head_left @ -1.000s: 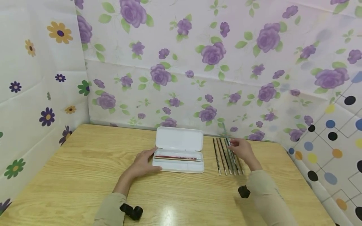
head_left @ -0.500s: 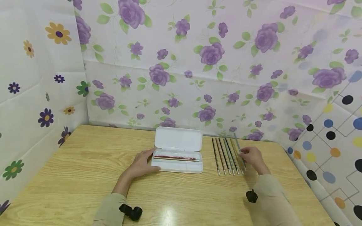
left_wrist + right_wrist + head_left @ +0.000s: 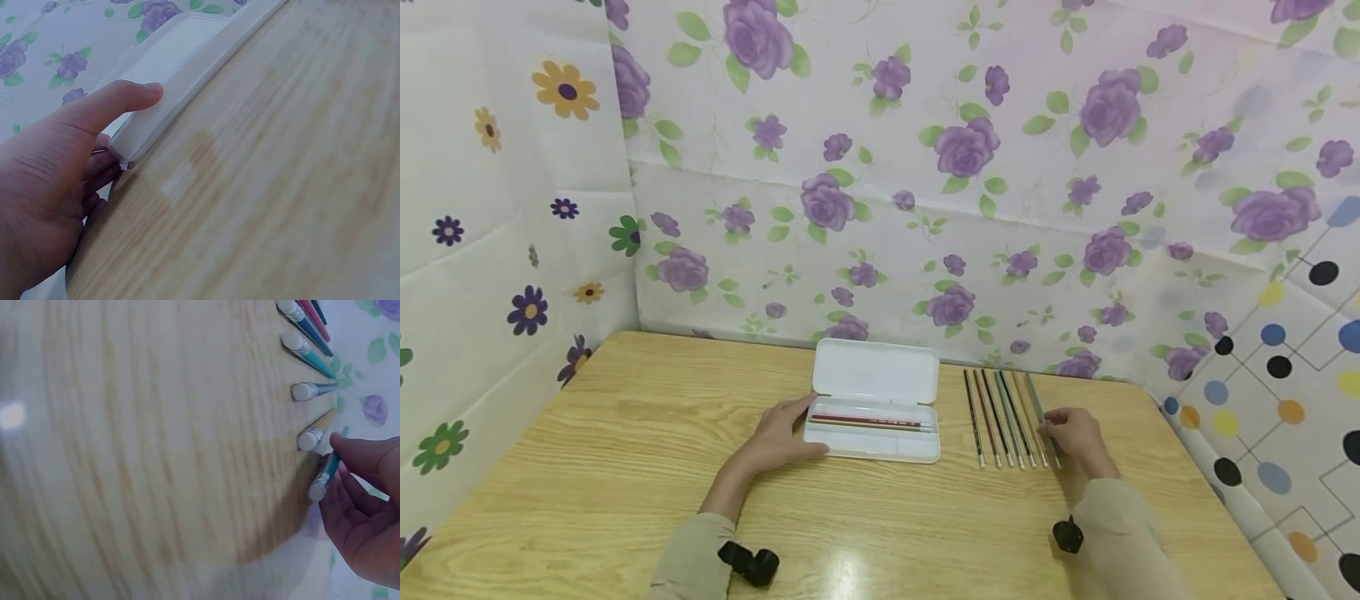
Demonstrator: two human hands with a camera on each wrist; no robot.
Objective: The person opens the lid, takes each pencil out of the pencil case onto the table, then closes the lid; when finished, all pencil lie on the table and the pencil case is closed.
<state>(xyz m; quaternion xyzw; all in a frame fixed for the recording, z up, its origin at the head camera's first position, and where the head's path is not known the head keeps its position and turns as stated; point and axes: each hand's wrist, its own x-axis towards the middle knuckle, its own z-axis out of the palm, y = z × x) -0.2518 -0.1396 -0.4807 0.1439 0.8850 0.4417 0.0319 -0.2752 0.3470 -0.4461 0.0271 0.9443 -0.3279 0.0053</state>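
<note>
A white pencil case (image 3: 872,455) lies on the table with its lid (image 3: 876,372) raised at the back. Inside it are a red pencil (image 3: 857,419) and a yellowish one just in front. My left hand (image 3: 777,440) grips the case's left end, its thumb (image 3: 128,99) on the front wall and fingers curled round the corner. At the right end of a row of pencils (image 3: 1000,417), my right hand (image 3: 1077,435) pinches a teal pencil (image 3: 326,476) between thumb and fingers. That pencil has a white eraser end pointing toward me and slants slightly against the row.
The row holds several pencils side by side, eraser ends toward me, among them a yellow one (image 3: 320,425) nearest the pinched pencil. Wood-grain table (image 3: 865,517) stretches in front. A flowered cloth (image 3: 880,200) hangs behind the table's back edge.
My right hand has carried the teal pencil right and toward me, from over the row to its right end. The left hand and the case have stayed put.
</note>
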